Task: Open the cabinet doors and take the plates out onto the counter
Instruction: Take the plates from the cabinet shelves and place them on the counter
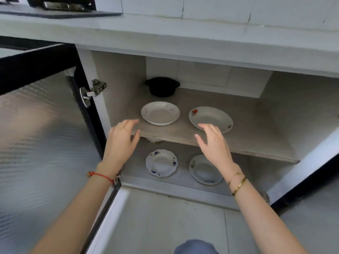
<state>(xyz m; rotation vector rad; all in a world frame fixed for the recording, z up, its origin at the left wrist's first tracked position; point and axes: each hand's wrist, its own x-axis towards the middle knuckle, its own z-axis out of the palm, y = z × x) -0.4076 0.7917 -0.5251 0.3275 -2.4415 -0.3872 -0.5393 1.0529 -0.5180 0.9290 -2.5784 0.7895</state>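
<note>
The cabinet under the counter stands with both doors swung wide. On its upper shelf lie two white plates: a pink-flowered plate on the left and a red-flowered plate on the right. The bottom shelf holds a scalloped plate with blue flowers and a plain-rimmed plate. My left hand hovers open at the shelf's front edge, just left of the pink-flowered plate. My right hand is open, fingers spread, over the near rim of the red-flowered plate. Neither holds anything.
A black pot sits at the back of the upper shelf. The left glass door with a black frame juts out beside my left arm; the right door angles out at right. A dark mat and an appliance rest on the counter's left.
</note>
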